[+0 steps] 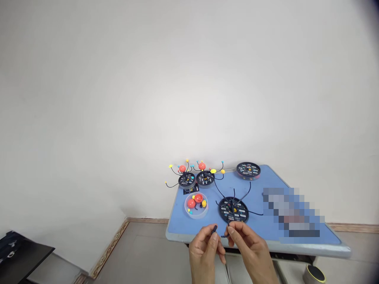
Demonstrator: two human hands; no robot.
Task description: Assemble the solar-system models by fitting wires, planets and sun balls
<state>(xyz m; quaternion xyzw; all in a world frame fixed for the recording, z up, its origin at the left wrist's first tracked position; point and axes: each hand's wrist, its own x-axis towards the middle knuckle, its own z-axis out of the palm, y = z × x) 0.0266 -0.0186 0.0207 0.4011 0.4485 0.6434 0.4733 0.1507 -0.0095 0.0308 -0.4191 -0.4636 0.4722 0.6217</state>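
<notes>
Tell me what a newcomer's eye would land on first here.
Probably the bright red balls topping two small models at the back left of the blue table. Then, at the front edge, the left hand pinching a small black piece and the right hand a black rod, in front of a black disc.

Bottom of the frame, right of centre: my left hand (204, 249) and right hand (248, 241), side by side at the near edge of the blue-topped table (260, 230). Just above them sits a round black base with bent black arms (226, 213); to its left, a round translucent tub (196, 216), red balls (191, 203) inside. Behind that, two round black models with coloured balls (186, 181); farther right, a round black-topped case (248, 169).
</notes>
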